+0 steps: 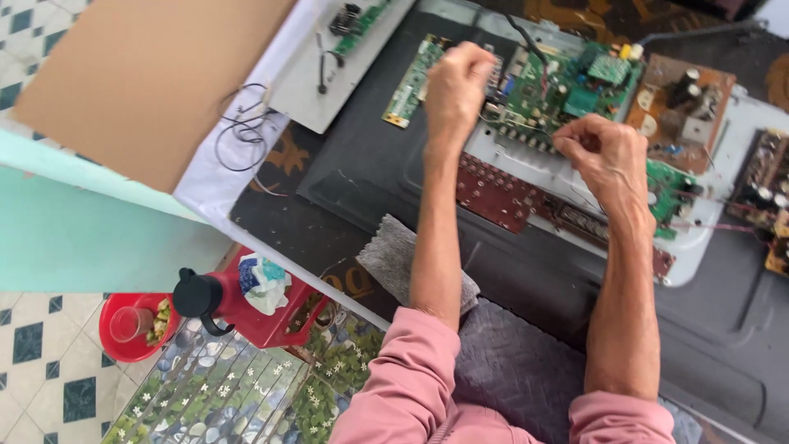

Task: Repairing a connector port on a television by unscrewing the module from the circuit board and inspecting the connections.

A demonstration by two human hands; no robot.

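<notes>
The left hand point(454, 82) is closed over the green board point(567, 82), so what its fingers hold cannot be seen. The right hand point(604, 152) is also curled, and its fingertips are hidden. The brown board point(772, 197) is cut by the right edge. The parts on the boards are too small to tell. The red bowl point(131, 329) holds something unclear.
</notes>
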